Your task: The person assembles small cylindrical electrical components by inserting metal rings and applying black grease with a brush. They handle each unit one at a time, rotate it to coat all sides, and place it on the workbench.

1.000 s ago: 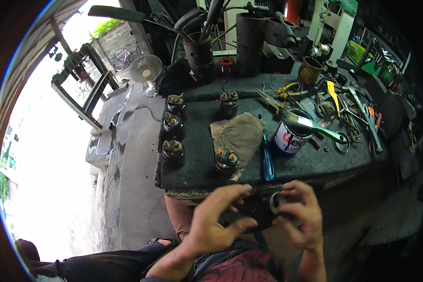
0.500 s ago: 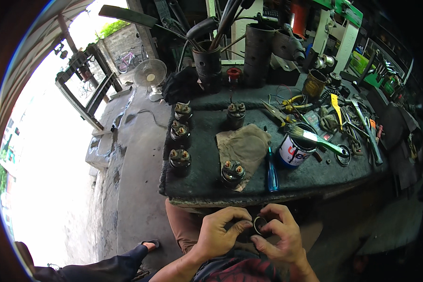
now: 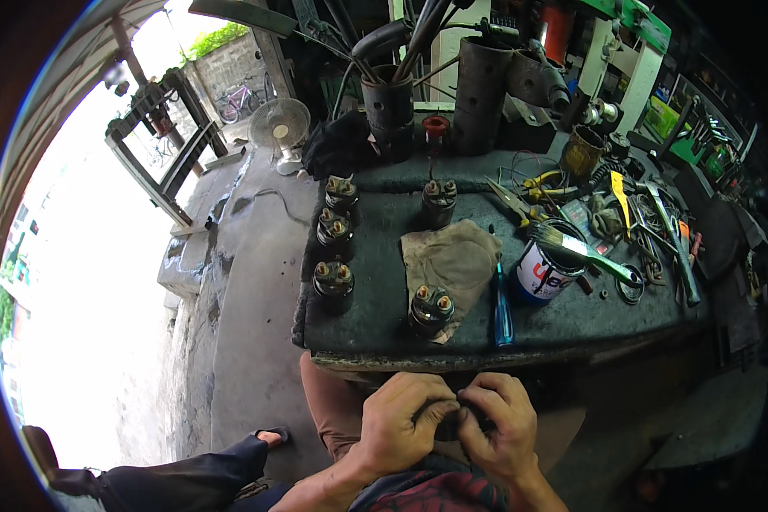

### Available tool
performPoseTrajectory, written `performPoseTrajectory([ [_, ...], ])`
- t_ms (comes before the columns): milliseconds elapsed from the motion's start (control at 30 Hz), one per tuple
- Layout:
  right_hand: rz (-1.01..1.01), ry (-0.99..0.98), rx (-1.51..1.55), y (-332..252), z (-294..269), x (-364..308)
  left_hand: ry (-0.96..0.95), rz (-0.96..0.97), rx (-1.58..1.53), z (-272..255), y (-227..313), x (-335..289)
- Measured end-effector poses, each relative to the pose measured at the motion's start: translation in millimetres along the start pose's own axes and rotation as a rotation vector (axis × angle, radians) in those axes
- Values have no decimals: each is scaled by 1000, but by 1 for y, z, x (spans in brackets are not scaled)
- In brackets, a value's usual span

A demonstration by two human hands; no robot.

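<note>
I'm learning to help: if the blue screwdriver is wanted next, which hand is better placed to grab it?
Probably the right hand: it is almost straight below the blue screwdriver in the picture, while the left hand is farther off to the left.

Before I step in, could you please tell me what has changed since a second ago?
The left hand and right hand have drawn together, fingertips nearly meeting; the ring seen in the right hand is no longer clear. The brush, can and screwdriver stayed put.
</note>
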State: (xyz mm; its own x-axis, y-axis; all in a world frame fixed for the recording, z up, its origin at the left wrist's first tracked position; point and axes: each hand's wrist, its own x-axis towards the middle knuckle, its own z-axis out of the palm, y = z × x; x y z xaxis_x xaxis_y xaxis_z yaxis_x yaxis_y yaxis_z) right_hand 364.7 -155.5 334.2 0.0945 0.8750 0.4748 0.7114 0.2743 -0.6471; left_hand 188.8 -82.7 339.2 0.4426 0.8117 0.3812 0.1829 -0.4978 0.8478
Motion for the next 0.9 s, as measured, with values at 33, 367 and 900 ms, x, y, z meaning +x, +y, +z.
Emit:
performPoseTrajectory([
  [33,58,64,28,1,0,0,121,7,-8,-1,0,2],
  [367,50,174,209,5,-6,19,301,-75,197,-3,-20,35],
  [900,179,175,737,-10,-37,33,-120,-381,-592,-16,7,51],
])
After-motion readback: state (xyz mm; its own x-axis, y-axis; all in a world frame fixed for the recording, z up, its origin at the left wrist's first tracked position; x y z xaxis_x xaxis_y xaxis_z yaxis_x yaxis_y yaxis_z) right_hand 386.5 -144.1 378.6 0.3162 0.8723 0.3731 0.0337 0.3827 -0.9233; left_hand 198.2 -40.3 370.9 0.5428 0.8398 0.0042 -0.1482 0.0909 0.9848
